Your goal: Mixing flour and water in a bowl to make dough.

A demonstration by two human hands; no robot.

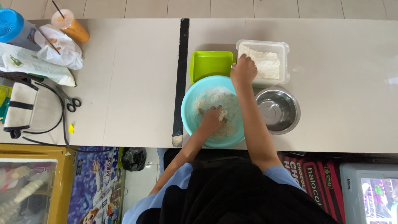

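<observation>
A light blue bowl (191, 103) with pale floury dough sits at the near edge of the table. My left hand (212, 119) is down inside it, fingers closed on a lump of the dough. My right hand (243, 69) reaches past the bowl to the clear plastic tub (283, 49) of white flour and rests at its near left corner, fingers curled into the flour. Whether it holds any flour is hidden.
A green square tray (210, 62) stands behind the bowl; an empty steel bowl (278, 110) is to its right. A black strip (181, 74) runs across the table. Far left: scissors (72, 102), bags, a blue-lidded jug (10, 25), an orange drink cup (71, 25).
</observation>
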